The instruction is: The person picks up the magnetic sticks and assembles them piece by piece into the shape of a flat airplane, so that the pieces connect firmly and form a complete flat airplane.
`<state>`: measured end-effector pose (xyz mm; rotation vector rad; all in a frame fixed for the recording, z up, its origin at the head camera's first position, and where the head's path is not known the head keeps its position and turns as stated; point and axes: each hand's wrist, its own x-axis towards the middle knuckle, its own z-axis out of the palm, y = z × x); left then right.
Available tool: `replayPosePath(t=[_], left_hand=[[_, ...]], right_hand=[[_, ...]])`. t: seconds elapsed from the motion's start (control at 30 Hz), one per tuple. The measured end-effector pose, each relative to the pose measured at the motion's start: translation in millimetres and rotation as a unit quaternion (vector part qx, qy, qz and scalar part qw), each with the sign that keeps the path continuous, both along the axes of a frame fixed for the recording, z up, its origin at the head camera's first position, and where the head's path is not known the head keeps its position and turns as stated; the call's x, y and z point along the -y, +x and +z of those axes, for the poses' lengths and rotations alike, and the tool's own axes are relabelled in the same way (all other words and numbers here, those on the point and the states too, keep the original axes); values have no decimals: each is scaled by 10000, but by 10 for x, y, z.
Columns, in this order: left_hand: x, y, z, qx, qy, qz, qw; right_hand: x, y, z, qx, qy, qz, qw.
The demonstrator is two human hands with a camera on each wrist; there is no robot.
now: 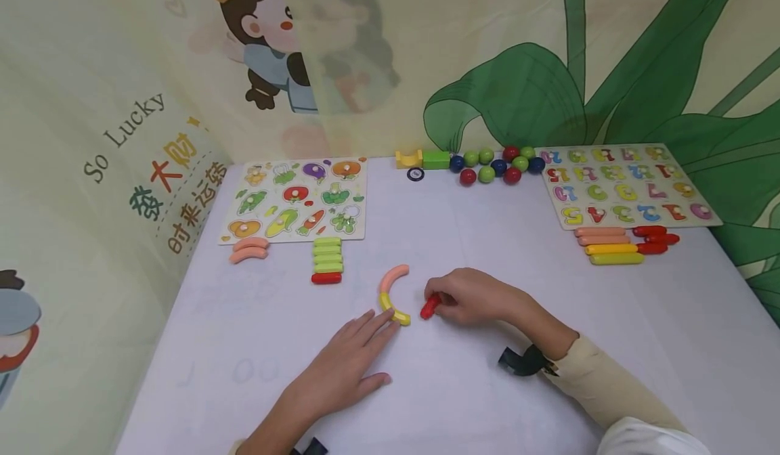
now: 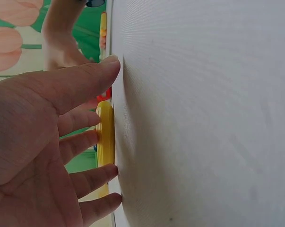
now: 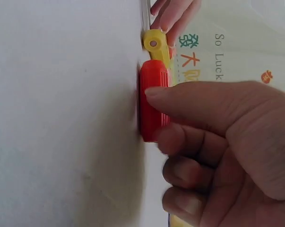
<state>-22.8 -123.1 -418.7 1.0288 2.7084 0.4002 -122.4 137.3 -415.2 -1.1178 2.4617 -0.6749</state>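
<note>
My right hand (image 1: 472, 296) pinches a short red plastic stick piece (image 1: 429, 307) between thumb and fingers, low over the white table. In the right wrist view, the thumb presses one face of the red piece (image 3: 151, 111), and the other fingers curl beneath. My left hand (image 1: 341, 372) lies flat with fingers straight, fingertips on a curved yellow piece (image 1: 401, 317). That piece joins end to end with a curved pink piece (image 1: 393, 277), making an arc that opens toward the right hand. The left wrist view shows the yellow piece (image 2: 105, 135) at the fingertips.
A vegetable puzzle board (image 1: 292, 201) stands back left, with pink pieces (image 1: 249, 252) and green sticks (image 1: 328, 255) before it. Back right is a number puzzle board (image 1: 627, 187), several coloured sticks (image 1: 615, 248) in front. Coloured balls (image 1: 500, 167) and a green block (image 1: 435, 160) line the back edge.
</note>
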Motion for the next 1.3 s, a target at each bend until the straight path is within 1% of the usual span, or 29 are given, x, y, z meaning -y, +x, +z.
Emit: replayPosePath(t=[0.1,0.27,0.53,0.67,0.73,0.8,0.93,1.03,1.1,1.2,1.3], left_hand=[[-8,-4,3,-5,-46,-5,10000],[-14,-8,-1,-13,-114,1,9999],[-19,-11,13,-48,-54,-16,10000],[-19,-11,12,-73,-28,-52,10000],[-19,-12,7,-105,-19,-73,9999],[-19,-13,4,-132,-19,-89,9999],[-29,-15,9,-71,-72,-88,9999],[-29,-19,14,27,-150,-89,9998],[-26,-23,16,68,-190,-105,9997],[-18,-31,13,112,-207,-117,9997],[-19,-37,1,165,-178,-104,9997]], right_hand=[[14,18,21,-237,248,-17,9994],[46,46,12,-281,325,36,9991],[131,79,-13,-254,275,229,9990],[112,54,-15,-58,179,240,9995],[98,2,-8,119,59,272,9995],[96,-93,-12,208,-99,319,9992],[203,-377,-13,140,-465,457,9978],[424,-587,-6,-116,-582,635,9962],[619,-687,22,-262,-537,821,9948],[927,-758,82,-378,-430,1149,9917],[1191,-765,110,-457,-332,1473,9875]])
